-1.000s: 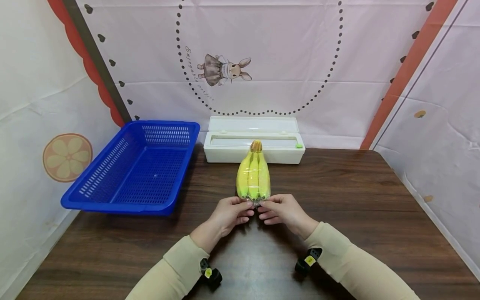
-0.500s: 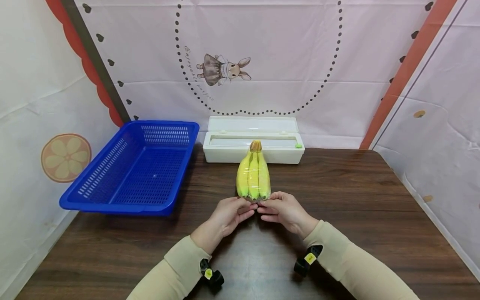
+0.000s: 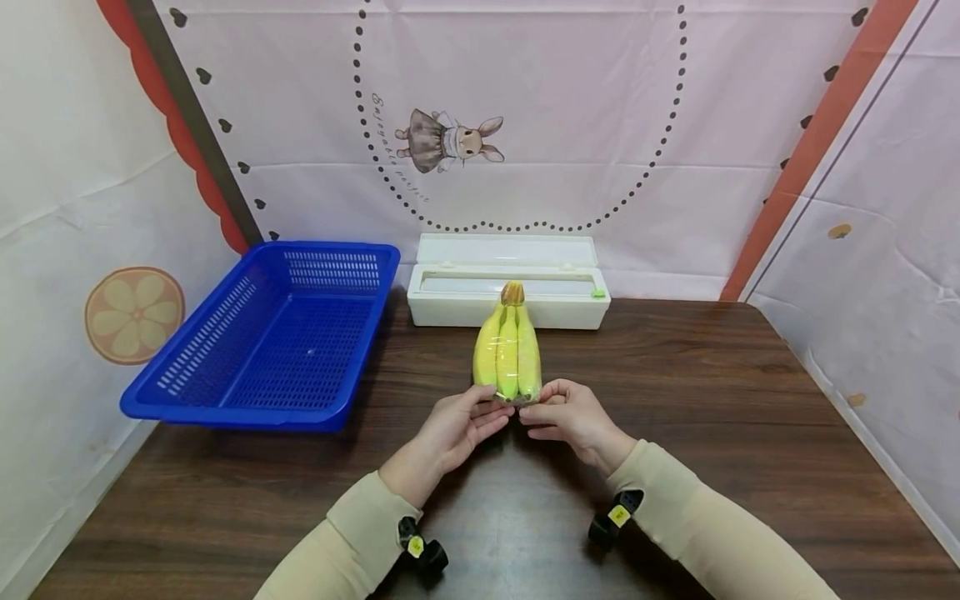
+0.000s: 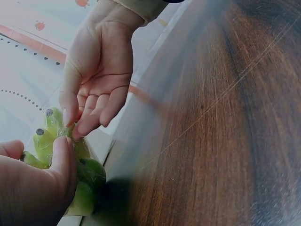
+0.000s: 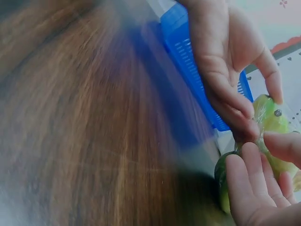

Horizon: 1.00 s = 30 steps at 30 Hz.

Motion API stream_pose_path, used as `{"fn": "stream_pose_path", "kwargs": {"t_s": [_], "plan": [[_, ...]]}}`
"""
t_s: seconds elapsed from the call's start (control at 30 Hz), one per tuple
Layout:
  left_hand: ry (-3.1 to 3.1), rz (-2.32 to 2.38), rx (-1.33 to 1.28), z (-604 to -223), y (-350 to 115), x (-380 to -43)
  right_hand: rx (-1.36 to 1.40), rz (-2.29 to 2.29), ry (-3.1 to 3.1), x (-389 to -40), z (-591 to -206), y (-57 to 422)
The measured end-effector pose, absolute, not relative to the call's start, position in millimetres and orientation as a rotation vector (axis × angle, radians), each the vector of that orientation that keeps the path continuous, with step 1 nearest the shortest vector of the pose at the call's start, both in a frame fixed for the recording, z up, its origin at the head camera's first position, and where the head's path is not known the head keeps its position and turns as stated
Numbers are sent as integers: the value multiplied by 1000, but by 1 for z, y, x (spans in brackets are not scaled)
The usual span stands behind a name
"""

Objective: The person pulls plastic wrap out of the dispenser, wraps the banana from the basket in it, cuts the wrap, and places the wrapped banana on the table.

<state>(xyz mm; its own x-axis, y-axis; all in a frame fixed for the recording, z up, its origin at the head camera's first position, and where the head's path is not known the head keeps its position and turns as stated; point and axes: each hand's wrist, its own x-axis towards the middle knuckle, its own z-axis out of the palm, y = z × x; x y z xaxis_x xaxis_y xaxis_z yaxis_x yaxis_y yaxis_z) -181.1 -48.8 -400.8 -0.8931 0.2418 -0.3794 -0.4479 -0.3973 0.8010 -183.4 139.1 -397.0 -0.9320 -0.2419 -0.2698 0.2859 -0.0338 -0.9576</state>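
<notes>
A bunch of yellow bananas (image 3: 507,354) with green tips is wrapped in clear cling film (image 3: 517,402). Its stem points away from me, toward a white cling film dispenser (image 3: 450,312) with its lid up. My left hand (image 3: 453,427) holds the near end, thumb on a banana tip and fingers reaching underneath. Opposite it, my right hand (image 3: 576,423) pinches gathered film between thumb and fingers at the lower right. In the left wrist view, dark tips of the bananas (image 4: 44,141) show between the hands. Exactly how the left fingertips lie beneath the bunch is partly hidden.
A blue perforated basket (image 3: 232,415) stands on the left of the dark wooden table (image 3: 712,400). Printed cloth (image 3: 585,117) hangs behind and along both sides. Black wrist cameras sit below each sleeve.
The left thumb has moved from the gathered film up onto the banana tip, its fingers sliding underneath. The right hand has shifted slightly up. The loose film end now lies tucked closer under the bananas.
</notes>
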Motion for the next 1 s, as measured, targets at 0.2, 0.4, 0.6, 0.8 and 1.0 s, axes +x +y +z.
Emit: {"fn": "stream_pose_path", "kwargs": {"t_s": [0.2,0.4,0.6,0.8,1.0], "plan": [[1426,2311,-279,-401,-49,-182,59,-1938,2003,-186,-398,139],[1440,2299,-279,-402,-49,-182,12,-1825,2062,-185,-398,138],[1432,2304,-264,-401,-50,-181,47,-1850,2007,-184,-401,132],[1442,2306,-260,-400,-50,-181,109,-1889,1954,-185,-404,126],[1443,2296,-252,-400,-51,-180,164,-1907,1916,-185,-405,121]]}}
